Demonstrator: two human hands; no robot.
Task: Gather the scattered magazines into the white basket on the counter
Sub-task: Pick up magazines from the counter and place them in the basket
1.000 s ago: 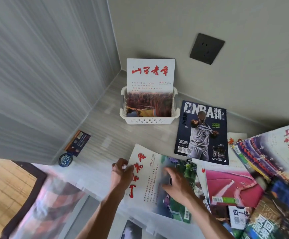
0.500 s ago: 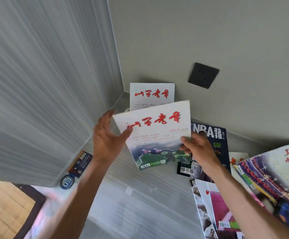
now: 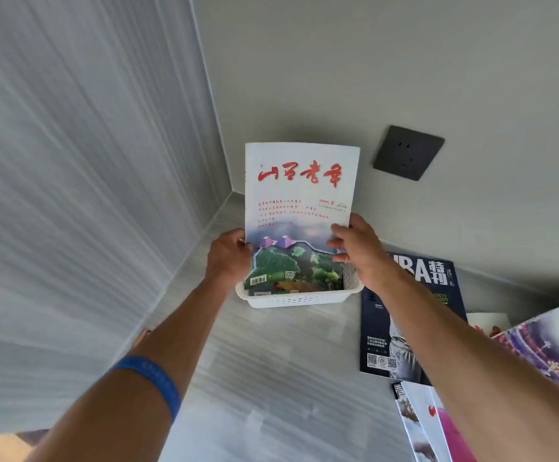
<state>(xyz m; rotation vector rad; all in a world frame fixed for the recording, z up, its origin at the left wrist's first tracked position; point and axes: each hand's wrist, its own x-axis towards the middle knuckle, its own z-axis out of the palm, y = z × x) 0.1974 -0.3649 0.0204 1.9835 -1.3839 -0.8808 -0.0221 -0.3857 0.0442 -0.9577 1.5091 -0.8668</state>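
Note:
A white magazine with red brush lettering and a green landscape stands upright, its lower edge inside the white basket in the counter's far corner. My left hand grips its left edge and my right hand grips its right edge, both just above the basket rim. It hides whatever stands behind it in the basket. A dark NBA magazine lies flat on the counter right of the basket, partly under my right forearm. More magazines overlap at the lower right.
The grey counter meets a ribbed wall on the left and a plain wall behind. A black wall socket sits above and right of the basket. A large colourful magazine juts in from the right edge.
Both hands carried the white magazine from mid-air forward and down, turning it upright into the basket. It now covers the magazine that stood there before.

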